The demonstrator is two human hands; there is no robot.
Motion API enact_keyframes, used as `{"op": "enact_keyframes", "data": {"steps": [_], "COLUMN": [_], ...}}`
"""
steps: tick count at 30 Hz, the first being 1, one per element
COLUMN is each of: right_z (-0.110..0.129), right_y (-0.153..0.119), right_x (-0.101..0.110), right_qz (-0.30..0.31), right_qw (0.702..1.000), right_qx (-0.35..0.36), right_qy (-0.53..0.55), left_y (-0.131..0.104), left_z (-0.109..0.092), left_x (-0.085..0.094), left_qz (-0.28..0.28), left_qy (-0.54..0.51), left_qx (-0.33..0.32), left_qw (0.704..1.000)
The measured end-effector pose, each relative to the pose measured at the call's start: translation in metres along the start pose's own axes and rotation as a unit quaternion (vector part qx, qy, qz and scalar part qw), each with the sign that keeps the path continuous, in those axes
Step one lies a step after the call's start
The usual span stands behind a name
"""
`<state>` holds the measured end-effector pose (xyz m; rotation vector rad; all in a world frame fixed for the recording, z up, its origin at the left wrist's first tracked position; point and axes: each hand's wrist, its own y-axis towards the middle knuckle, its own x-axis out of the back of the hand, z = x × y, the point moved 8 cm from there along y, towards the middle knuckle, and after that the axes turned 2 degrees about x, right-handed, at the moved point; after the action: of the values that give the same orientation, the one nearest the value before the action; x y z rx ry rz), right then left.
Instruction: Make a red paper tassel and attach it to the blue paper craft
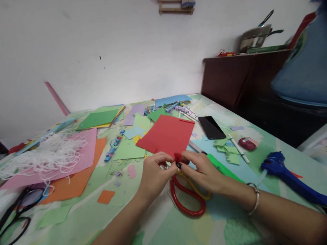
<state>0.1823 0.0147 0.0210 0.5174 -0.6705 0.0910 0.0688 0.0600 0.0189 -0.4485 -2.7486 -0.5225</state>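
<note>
Between the fingertips of my left hand (158, 172) and my right hand (202, 169) is a small fringed piece of red paper (177, 156). Both hands pinch it, one from each side. A small dark bit shows just below the fringe; I cannot make out what it is. Under the hands lie scissors with red and yellow handles (190, 212). Beyond the fingertips a sheet of red paper (168, 133) lies flat. A bright green utility knife (224, 168) rests beside and partly behind my right forearm.
White shredded strands (48, 153) lie on pink paper at left, near black glasses (10, 222). A black phone (212, 127) lies beyond my right hand. A blue glue gun (293, 177) is at right. Paper scraps, including an orange square (106, 196), litter the patterned tablecloth (157, 231).
</note>
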Motion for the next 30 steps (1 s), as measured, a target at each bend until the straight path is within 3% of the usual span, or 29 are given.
{"op": "enact_keyframes", "data": {"steps": [10, 22, 30], "right_z": [-0.003, 0.002, 0.011], "right_y": [0.0, -0.001, -0.013], "right_x": [-0.001, 0.002, -0.004], "right_qz": [-0.001, -0.07, -0.135], "right_qw": [1.0, 0.996, 0.99], "right_qx": [0.001, 0.013, -0.032], "right_qy": [-0.005, -0.059, -0.039], "left_y": [-0.001, 0.0, -0.012], "left_z": [-0.004, -0.007, -0.003], "left_x": [-0.003, -0.002, 0.001], "left_qz": [0.023, 0.018, 0.038], "left_qy": [-0.003, -0.036, -0.129], "left_qx": [-0.004, -0.028, 0.013], "left_qw": [1.0, 0.999, 0.991]}}
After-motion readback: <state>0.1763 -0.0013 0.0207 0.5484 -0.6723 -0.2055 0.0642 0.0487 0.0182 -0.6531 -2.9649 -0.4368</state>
